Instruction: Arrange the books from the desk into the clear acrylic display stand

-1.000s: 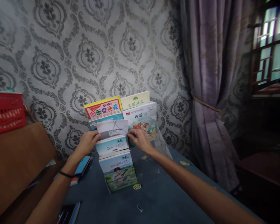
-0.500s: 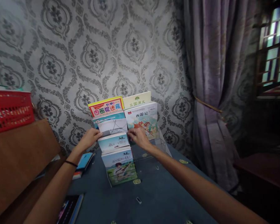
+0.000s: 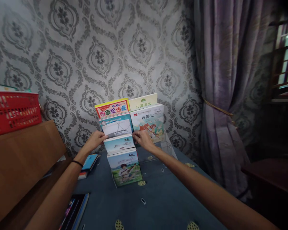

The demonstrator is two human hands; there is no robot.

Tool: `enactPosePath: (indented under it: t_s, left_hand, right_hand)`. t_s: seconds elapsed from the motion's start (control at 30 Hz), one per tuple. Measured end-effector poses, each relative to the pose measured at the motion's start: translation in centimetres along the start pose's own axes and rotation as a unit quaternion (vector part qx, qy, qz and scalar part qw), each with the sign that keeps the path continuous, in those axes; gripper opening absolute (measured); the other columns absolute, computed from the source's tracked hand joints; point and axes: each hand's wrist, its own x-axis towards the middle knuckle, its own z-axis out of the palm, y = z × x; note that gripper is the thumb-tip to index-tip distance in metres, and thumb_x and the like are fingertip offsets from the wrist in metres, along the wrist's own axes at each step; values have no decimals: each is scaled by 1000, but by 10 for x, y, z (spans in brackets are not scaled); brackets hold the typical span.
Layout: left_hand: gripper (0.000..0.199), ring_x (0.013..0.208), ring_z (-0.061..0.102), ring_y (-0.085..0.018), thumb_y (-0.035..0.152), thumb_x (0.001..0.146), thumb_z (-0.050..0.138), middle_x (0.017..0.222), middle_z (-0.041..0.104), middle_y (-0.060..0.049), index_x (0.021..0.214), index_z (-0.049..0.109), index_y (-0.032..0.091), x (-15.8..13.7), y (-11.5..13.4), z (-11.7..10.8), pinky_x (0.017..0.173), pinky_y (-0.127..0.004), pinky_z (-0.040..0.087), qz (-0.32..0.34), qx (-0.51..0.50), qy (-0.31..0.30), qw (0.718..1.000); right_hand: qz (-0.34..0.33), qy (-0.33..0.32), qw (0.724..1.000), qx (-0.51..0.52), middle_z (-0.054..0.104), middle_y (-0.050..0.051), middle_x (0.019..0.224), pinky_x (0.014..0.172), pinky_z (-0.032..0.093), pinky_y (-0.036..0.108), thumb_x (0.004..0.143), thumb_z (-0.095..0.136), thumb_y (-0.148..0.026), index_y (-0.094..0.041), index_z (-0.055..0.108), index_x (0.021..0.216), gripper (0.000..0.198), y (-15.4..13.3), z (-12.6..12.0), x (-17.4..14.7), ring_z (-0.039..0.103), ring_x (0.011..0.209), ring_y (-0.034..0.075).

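A stepped clear display rack [image 3: 166, 147] holds upright books in two columns. In the left column, a grey-white book [image 3: 117, 128] stands between my hands. My left hand [image 3: 97, 140] pinches its lower left edge, and my right hand [image 3: 144, 139] has its fingers closed at the lower right edge. Behind it rise a teal book [image 3: 104, 122] and a red-and-yellow book [image 3: 112, 109]. In front are a pale blue book [image 3: 118, 144] and, lowest, a book with a guitar player on its cover [image 3: 126, 167]. The right column holds a white illustrated book [image 3: 150, 119] and a cream book [image 3: 144, 101].
A red plastic basket [image 3: 14, 111] sits on a brown box [image 3: 26, 153] at the left. Blue-covered books [image 3: 90, 162] and a dark book [image 3: 74, 210] lie on the blue-green tablecloth [image 3: 163, 198]. Patterned wallpaper and a tied purple curtain [image 3: 230, 80] stand behind.
The view has shifted slightly, moving the scene a little to the right. The grey-white book sits a bit lower against the teal one, whose cover shows more. Both hands keep their places on it.
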Motion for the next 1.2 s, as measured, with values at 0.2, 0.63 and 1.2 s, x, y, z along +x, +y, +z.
enactPosePath:
  t_s: [0.2, 0.63, 1.2]
  left_hand:
    - [44, 49, 55, -15, 57, 75, 50, 48, 53, 2, 54, 55, 18, -6, 2, 4, 50, -23, 37, -10, -15, 22, 1000]
    - [34, 57, 48, -12, 45, 76, 54, 51, 49, 4, 55, 54, 18, -7, -7, 19, 51, -20, 33, -4, -78, 115, 990]
    - [34, 60, 53, -14, 49, 74, 58, 59, 56, 1, 63, 60, 17, -15, -24, 32, 61, -24, 44, 22, -177, 131, 975]
  right_hand:
    - [2, 1, 1000, 6, 68, 0, 57, 56, 42, 22, 87, 55, -15, -16, 73, 81, 19, 0, 0, -1, 64, 52, 15]
    - [7, -18, 1000, 25, 67, 1, 52, 54, 45, 22, 87, 53, -19, -16, 74, 84, 21, 4, 5, 2, 67, 53, 17]
    - [8, -32, 999, 14, 65, 0, 51, 54, 44, 22, 86, 52, -16, -17, 73, 77, 23, -2, 5, 1, 64, 50, 15]
